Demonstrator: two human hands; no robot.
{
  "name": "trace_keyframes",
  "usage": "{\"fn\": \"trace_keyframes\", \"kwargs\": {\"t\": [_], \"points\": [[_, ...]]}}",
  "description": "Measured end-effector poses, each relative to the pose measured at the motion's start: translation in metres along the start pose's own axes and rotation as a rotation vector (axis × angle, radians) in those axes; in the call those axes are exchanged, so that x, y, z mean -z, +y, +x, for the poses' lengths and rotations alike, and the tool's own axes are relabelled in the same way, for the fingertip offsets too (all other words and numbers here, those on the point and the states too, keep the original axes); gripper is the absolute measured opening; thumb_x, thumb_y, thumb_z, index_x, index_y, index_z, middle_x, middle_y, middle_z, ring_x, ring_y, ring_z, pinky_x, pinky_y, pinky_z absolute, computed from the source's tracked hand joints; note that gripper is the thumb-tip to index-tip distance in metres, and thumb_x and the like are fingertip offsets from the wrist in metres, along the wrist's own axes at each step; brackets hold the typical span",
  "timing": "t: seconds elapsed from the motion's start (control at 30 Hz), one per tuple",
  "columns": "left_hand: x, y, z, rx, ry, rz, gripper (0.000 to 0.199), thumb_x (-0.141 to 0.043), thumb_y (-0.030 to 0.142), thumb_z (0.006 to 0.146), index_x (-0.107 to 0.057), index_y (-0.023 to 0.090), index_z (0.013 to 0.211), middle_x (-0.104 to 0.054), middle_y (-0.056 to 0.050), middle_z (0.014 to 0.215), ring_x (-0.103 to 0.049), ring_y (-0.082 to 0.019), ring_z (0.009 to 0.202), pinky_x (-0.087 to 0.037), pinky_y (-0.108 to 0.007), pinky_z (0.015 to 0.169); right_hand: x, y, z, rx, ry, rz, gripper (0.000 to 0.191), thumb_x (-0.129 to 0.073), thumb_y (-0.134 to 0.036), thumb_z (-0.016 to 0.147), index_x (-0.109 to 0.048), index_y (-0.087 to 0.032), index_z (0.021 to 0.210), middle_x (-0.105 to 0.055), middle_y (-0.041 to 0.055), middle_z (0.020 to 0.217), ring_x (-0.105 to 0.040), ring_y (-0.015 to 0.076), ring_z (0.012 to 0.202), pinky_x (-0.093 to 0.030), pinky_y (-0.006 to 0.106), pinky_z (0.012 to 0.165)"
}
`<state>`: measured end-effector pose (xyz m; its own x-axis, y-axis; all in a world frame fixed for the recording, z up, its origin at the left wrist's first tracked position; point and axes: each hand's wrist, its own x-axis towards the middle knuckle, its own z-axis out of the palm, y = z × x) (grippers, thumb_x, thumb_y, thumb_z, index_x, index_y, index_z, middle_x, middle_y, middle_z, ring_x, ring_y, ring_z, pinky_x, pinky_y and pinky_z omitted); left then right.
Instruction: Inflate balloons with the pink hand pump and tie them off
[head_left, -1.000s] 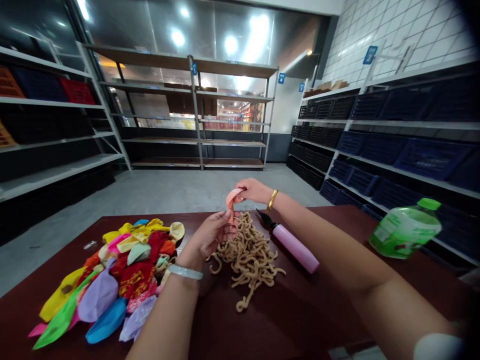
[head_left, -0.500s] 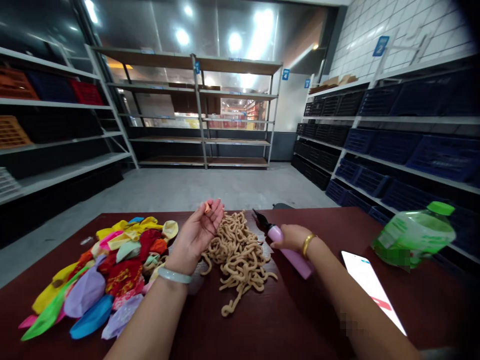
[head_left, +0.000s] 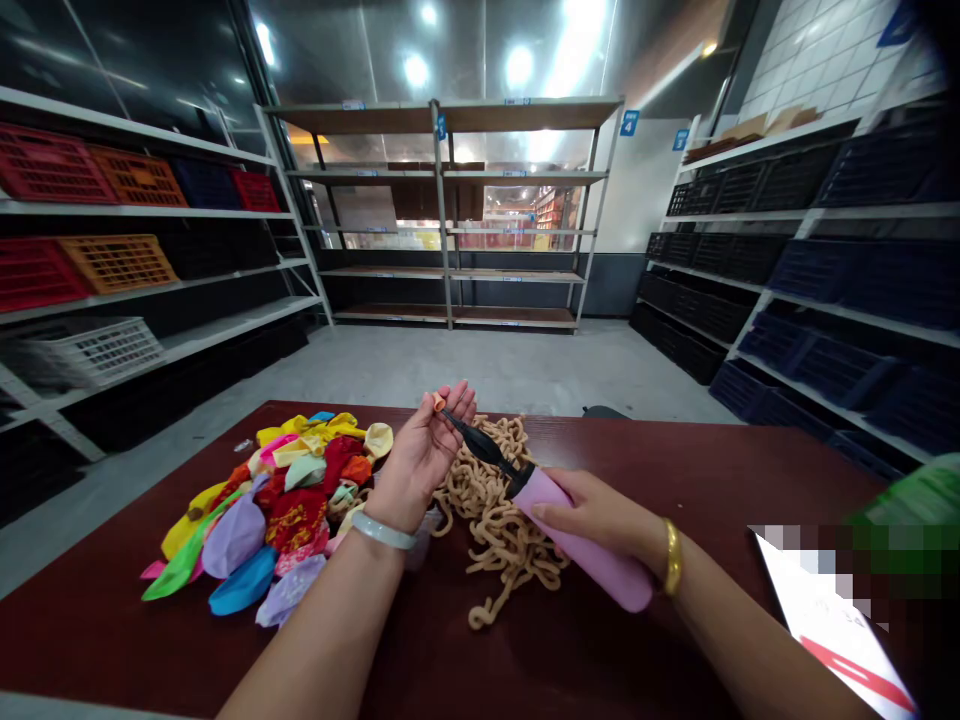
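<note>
My left hand [head_left: 426, 450] is palm up above the table, thumb and fingers holding a small orange balloon [head_left: 439, 402] by its end. My right hand [head_left: 592, 515] is wrapped round a pink hand pump [head_left: 585, 560], raised at a slant. The pump's black nozzle [head_left: 480, 440] points at the orange balloon, its tip at the balloon's mouth; whether it is inside is too small to tell. Under the pump lies a heap of tan twisted balloons [head_left: 510, 540]. Left of my left hand is a pile of coloured deflated balloons [head_left: 300, 510].
The dark red table [head_left: 637, 650] carries a phone [head_left: 832, 620] at the right, beside a partly blurred green bottle [head_left: 915, 500]. Beyond stand a metal rack [head_left: 450, 270] and side shelves with crates [head_left: 120, 262]. A dark object [head_left: 606, 411] shows behind the table's far edge.
My right hand has lifted the pump off the table and moved it left, bringing the nozzle to the orange balloon. The view has turned left.
</note>
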<state>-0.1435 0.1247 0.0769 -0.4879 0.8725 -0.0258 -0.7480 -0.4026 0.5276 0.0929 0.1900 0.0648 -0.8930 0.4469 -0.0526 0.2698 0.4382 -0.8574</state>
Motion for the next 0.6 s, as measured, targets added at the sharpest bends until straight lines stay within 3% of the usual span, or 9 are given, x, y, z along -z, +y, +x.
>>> {"fn": "trace_keyframes", "kwargs": {"t": [0.23,0.6], "points": [[-0.001,-0.008,-0.006,-0.014,-0.082,0.079,0.016,-0.054,0.025,0.093,-0.064,0.013,0.089,-0.071,-0.013,0.107,-0.066,-0.023,0.106,-0.052,-0.039,0.096,0.007,0.000,0.001,-0.041,0.050,-0.007,0.024,-0.061,-0.039,0.082,-0.065,-0.019,0.095,-0.069,0.0058,0.087,-0.062,0.0183,0.074,-0.049,0.027,0.060],[-0.013,-0.028,-0.022,-0.008,-0.194,0.233,0.016,-0.066,0.031,0.085,-0.060,0.016,0.085,-0.072,-0.010,0.097,-0.068,-0.022,0.095,-0.053,-0.037,0.090,0.004,0.003,-0.004,-0.014,0.090,0.009,0.023,-0.062,-0.034,0.081,-0.064,-0.018,0.097,-0.069,0.0053,0.091,-0.062,0.0187,0.078,-0.048,0.027,0.064]]}}
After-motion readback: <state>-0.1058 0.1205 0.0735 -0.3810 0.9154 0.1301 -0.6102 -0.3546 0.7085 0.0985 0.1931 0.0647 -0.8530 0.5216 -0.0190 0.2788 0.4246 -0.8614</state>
